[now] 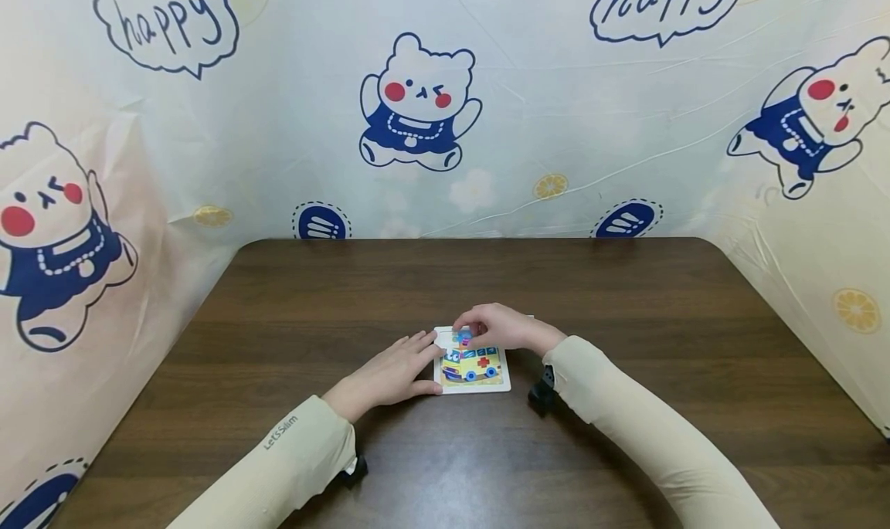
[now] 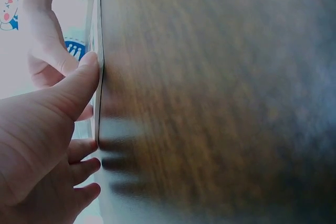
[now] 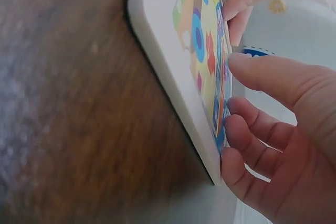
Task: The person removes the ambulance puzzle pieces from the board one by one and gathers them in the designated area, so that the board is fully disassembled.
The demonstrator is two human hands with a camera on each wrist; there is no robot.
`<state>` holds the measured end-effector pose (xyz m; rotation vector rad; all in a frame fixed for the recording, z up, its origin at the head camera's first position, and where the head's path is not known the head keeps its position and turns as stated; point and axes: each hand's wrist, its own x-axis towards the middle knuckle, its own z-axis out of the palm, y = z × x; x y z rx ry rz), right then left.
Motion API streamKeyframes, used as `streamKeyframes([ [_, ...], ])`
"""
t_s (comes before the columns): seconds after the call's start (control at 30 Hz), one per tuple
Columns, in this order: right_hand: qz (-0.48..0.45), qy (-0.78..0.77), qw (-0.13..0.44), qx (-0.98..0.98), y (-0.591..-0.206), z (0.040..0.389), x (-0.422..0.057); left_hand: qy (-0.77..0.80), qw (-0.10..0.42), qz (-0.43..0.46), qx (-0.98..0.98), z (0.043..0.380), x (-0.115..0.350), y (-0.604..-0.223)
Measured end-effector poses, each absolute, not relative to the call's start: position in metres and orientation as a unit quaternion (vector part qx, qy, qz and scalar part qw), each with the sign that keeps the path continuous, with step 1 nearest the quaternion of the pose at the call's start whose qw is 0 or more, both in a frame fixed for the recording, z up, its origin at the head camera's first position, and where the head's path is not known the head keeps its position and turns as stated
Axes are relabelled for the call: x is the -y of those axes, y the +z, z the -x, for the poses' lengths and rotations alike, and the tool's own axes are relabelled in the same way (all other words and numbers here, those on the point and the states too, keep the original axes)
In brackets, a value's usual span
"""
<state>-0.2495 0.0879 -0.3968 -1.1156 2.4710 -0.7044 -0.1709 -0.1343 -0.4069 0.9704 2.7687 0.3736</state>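
Observation:
A small white-framed picture board (image 1: 476, 391) lies flat on the table, showing a yellow ambulance with a red cross. It looks like a jigsaw puzzle. My left hand (image 1: 392, 371) rests at its left side, thumb at the near corner and fingertips along the left edge. Above the upper part of the picture is my right hand (image 1: 504, 328), thumb and fingers bent downward, tips at the surface around a blue and pink patch (image 1: 462, 338). In the right wrist view a gap shows between the thumb (image 3: 257, 72) and the fingers.
The brown wooden table (image 1: 348, 282) reaches back to a printed cloth backdrop (image 1: 299, 112) with cartoon bears. Dark wrist devices sit below both cuffs, one beside the right sleeve (image 1: 626, 405). A sliver of something white (image 1: 531, 317) shows behind the right wrist.

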Motion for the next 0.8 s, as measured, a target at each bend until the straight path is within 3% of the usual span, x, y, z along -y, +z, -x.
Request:
streamKeyframes([
  [0.47,0.377,-0.213,0.198,-0.880,-0.3952,0.2491,-0.0826,0.125,0.097,-0.322,-0.933,0.1714,0.1340,-0.4069],
  [0.8,0.378,-0.249,0.177,-0.874,-0.3950,0.2484,-0.0831,0.124,0.095,-0.324,-0.933,0.1713,0.1339,-0.4068],
])
